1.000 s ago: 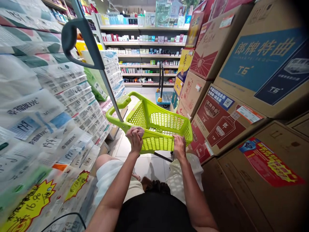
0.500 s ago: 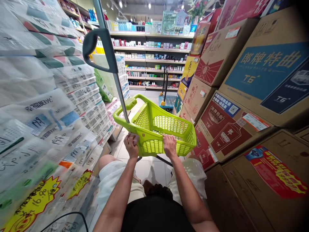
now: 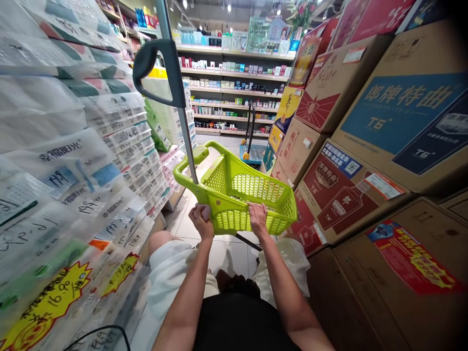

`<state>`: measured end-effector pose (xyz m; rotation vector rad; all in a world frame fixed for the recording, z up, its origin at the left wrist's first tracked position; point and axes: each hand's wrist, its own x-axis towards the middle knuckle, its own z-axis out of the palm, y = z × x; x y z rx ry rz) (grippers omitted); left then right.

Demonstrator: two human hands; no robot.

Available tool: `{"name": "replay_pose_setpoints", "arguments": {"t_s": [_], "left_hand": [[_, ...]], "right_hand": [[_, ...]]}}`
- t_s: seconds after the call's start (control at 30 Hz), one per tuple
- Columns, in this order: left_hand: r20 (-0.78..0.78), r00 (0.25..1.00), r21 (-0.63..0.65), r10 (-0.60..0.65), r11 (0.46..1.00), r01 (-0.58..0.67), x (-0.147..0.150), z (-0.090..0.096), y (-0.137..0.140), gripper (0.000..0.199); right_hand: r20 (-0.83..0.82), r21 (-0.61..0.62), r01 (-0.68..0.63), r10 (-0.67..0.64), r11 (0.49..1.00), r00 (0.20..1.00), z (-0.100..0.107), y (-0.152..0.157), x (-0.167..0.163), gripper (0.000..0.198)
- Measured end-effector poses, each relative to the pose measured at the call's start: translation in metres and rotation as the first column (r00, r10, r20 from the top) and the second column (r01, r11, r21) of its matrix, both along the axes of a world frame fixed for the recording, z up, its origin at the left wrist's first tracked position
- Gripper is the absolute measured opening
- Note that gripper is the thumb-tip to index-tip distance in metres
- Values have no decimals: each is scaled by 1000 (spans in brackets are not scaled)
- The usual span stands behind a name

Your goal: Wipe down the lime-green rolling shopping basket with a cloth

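Observation:
A lime-green rolling shopping basket (image 3: pixel 252 183) with perforated sides stands tilted in front of my knees. Its grey pull handle (image 3: pixel 161 73) sticks up on a metal pole at the left end. Against the near left corner of the basket, my left hand (image 3: pixel 201 222) is closed with its fingers curled; what exactly it grips there is partly hidden. My right hand (image 3: pixel 258 219) is hooked over the near long rim, fingers folded to the inside. Only part of the basket's inside shows, and its wheels are mostly out of sight.
Plastic-wrapped paper packs (image 3: pixel 124 146) are piled along the left. Cardboard cartons (image 3: pixel 380 122) rise in a stack close on the right. Farther ahead stands a blue platform trolley (image 3: pixel 252 151) before shelves (image 3: pixel 234 90) of small goods. A person (image 3: pixel 135 44) is partly visible at the back left.
The basket's handle end sits slightly farther right in view. My left hand is a little lower against the corner. A person has come into view at the back left.

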<state>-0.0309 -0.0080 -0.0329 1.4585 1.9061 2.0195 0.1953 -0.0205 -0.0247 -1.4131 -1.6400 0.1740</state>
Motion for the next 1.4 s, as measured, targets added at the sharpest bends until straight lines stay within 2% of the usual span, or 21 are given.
{"name": "replay_pose_setpoints", "arguments": {"t_s": [0.07,0.1,0.23,0.3,0.5,0.57,0.67,0.73,0.8,0.9,0.97,1.17,1.23,1.33,1.4], "left_hand": [[46,999,4,14,1000,-14,2,-10,-5,45],[51,998,29,26,999,-28,3,-6,-4,44],[-41,999,129,15,992,-10,3,33,10,44],[-85,996,132,-11,991,22,9,39,14,45],[-58,996,37,-69,997,72,24,-6,-2,42],[-44,998,48,-49,998,51,22,-3,0,39],[-29,1000,97,-2,995,5,15,18,11,39],[-7,1000,122,-4,993,5,13,24,15,40],[43,999,114,-27,993,22,12,13,13,39],[144,988,38,-46,998,41,11,-17,3,37],[182,982,17,-50,999,48,7,-26,-1,38],[101,994,126,-39,992,27,-1,3,12,49],[85,996,105,-21,994,12,5,-2,9,43],[63,998,61,-28,998,24,16,-21,-3,32],[26,999,66,-29,997,27,20,-24,-7,33]], "right_hand": [[-22,3,0,0,1000,1000,-1,1,2,51],[-28,4,1,-1,1000,1000,-1,1,2,51],[-39,-1,13,-13,1000,999,-1,-2,3,50],[-35,-6,19,-19,1000,999,-1,-3,2,50],[-2,9,16,-16,1000,1000,-3,-4,1,47],[8,22,21,-21,1000,1000,-4,-3,2,46],[25,32,37,-38,999,999,-5,-4,1,46],[31,34,48,-49,998,998,-5,-5,1,46],[35,38,48,-49,998,998,-5,-6,1,46],[39,53,41,-43,998,998,-6,-7,1,44],[36,60,42,-45,997,998,-7,-7,2,43],[31,62,31,-33,998,999,-10,-5,9,42],[32,62,25,-27,998,999,-11,-5,11,42],[38,65,18,-21,998,999,-13,-4,15,41],[39,71,24,-27,997,999,-13,-5,16,40]]}}
